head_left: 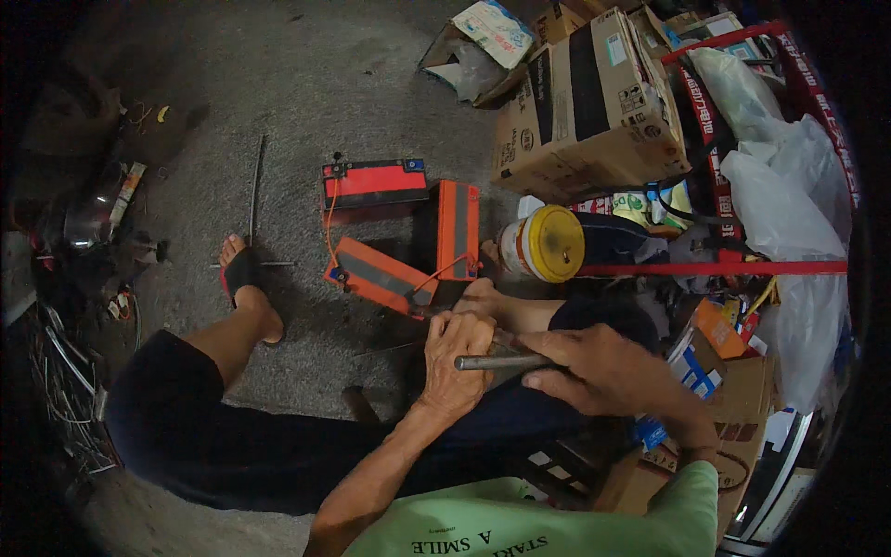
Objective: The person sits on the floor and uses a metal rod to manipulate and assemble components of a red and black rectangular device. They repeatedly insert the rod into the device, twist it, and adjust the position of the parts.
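My right hand (603,369) is closed around a grey metal rod (497,362), whose blunt end points left across the back of my left hand. My left hand (457,360) has its fingers curled shut near my right foot; what lies inside them is hidden. Just beyond my hands, three block-shaped batteries sit on the floor: a black one with a red top (376,181), an upright orange one with a grey stripe (458,227), and a slanted orange one with a grey stripe (382,276). Thin orange wires (330,218) run along them, and the slanted battery's near corner lies close to my left fingers.
A white tub with a yellow lid (557,243) stands right of the batteries. Behind it is a large cardboard box (589,107). Plastic bags (784,176) and a red rail (715,269) crowd the right. Long thin metal bar (255,190) lies by my left foot; tangled wires (70,371) lie far left.
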### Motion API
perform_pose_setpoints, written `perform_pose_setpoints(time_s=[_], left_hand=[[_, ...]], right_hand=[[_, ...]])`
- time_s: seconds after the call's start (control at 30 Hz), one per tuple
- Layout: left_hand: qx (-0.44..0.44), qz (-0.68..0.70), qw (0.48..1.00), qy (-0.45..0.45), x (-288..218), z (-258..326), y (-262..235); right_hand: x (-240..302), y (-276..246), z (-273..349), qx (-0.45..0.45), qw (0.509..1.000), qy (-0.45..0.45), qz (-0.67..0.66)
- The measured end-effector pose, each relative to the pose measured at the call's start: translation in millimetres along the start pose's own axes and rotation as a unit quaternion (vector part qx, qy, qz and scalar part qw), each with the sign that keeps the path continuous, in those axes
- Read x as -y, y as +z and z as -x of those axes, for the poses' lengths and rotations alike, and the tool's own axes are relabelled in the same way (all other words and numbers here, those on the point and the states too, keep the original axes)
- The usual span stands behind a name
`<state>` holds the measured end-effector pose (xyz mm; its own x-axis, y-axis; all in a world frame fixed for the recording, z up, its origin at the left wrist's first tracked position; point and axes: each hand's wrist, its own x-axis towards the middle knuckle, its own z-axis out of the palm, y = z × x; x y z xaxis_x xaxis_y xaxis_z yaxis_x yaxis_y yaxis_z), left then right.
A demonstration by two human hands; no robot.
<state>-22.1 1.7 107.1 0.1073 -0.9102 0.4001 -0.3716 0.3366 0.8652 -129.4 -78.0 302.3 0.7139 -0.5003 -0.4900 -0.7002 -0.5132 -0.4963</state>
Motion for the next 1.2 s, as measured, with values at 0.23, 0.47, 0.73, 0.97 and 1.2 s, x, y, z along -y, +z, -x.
perform_pose_setpoints(time_s=[0.23,0.47,0.73,0.97,1.2], left_hand=[[-0.011,0.004,1.000,-0.008,5.0,4.9,2.9],[-0.013,-0.012,1.000,-0.017,6.1,5.3,1.4],[-0.001,-0.017,1.000,-0.011,11.9,3.3,1.1],[-0.006,-0.028,1.000,0.002,18.5,10.6,5.9],[-0.023,-0.163,0.965,-0.203,57.8,30.9,20.2]], right_hand=[[-15.6,-8.5,-20.9,0.105,0.980,-0.077,-0.152],[4.9,27.0,-6.3,-0.006,0.875,0.125,-0.468],[7.1,20.7,2.1,-0.106,0.931,0.153,-0.314],[0.9,-19.0,-4.1,-0.115,0.806,-0.303,0.495],[-1.8,-14.6,-33.8,0.023,0.716,-0.388,0.580]])
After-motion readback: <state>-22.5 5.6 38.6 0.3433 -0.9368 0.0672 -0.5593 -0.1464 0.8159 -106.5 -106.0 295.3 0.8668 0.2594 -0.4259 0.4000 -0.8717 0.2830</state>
